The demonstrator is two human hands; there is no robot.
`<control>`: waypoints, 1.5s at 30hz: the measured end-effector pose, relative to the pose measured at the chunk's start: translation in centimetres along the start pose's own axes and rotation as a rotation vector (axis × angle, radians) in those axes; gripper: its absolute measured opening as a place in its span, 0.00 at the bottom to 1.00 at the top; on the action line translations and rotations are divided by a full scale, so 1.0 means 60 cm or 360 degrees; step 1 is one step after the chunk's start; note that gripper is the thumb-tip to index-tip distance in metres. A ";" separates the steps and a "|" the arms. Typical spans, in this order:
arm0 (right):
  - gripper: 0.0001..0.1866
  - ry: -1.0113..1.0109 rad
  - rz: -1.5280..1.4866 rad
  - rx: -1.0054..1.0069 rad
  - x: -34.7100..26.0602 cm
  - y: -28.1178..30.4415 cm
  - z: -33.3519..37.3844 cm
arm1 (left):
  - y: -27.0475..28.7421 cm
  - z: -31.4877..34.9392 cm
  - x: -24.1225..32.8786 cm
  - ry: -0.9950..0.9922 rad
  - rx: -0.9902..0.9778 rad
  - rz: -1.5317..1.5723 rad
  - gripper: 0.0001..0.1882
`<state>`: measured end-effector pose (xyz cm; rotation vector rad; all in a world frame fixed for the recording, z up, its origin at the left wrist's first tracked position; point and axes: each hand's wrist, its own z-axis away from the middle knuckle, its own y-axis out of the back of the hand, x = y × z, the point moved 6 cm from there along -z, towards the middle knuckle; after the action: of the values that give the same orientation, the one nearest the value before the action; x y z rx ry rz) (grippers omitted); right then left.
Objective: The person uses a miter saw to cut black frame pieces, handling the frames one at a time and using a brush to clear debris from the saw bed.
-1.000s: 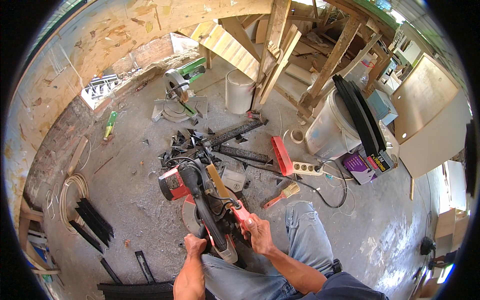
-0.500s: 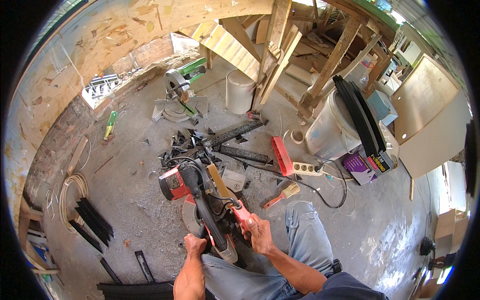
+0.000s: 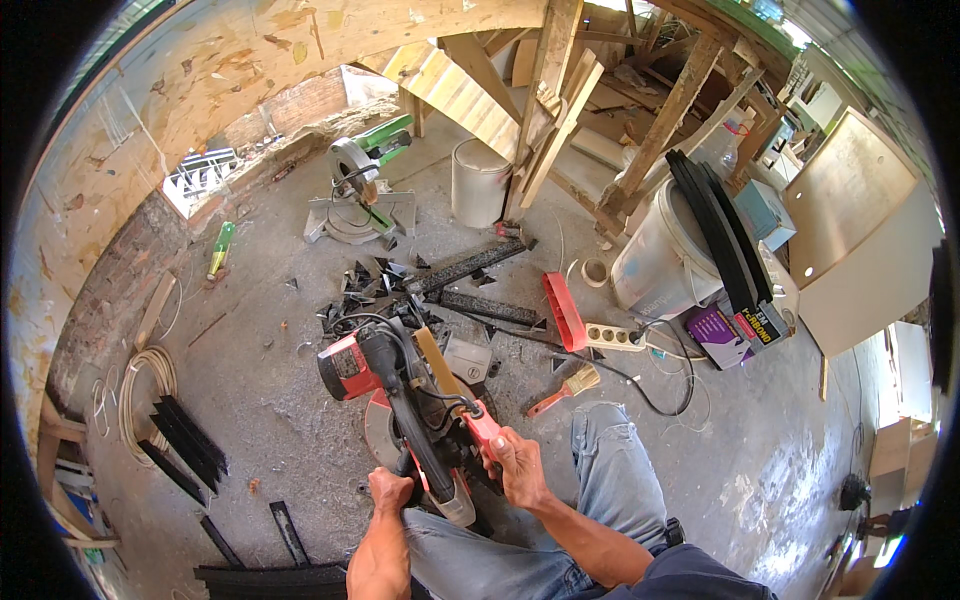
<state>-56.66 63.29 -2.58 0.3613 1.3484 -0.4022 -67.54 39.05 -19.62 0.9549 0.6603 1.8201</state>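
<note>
A red and black mitre saw [image 3: 418, 440] stands on the floor between my knees, its motor housing pointing to the far left. My right hand [image 3: 519, 470] is wrapped round the saw's red handle. Low on the left side of the blade, my left hand [image 3: 389, 488] is closed at a dark part or piece; what lies inside the fingers is hidden. Beyond the saw lies a heap of small black triangular offcuts [image 3: 372, 285], along with dark speckled strips [image 3: 490, 307]. A paintbrush [image 3: 566, 388] with a red handle rests on the floor to the right.
A second, green mitre saw [image 3: 362, 190] stands farther off beside a white bucket [image 3: 480, 182]. To the right are a power strip [image 3: 614, 338], a red tray-like piece [image 3: 564, 312] and a large bucket [image 3: 665, 262] topped with black strips. Coiled cable [image 3: 135, 395] and black strips [image 3: 188, 440] lie left.
</note>
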 end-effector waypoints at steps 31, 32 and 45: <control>0.27 -0.0019 0.0004 -0.0002 -0.008 -0.002 0.002 | 0.011 0.008 0.007 0.0023 -0.0009 -0.0006 0.31; 0.27 -0.0018 0.0004 -0.0003 -0.006 -0.003 0.001 | 0.012 0.007 0.006 0.0023 -0.0007 -0.0006 0.31; 0.27 0.0000 -0.0017 0.0004 -0.001 -0.001 0.000 | 0.011 0.010 0.009 0.0025 -0.0023 0.0002 0.34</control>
<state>-56.69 63.25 -2.49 0.3567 1.3504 -0.4127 -67.52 39.28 -18.63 0.9323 0.6553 1.8325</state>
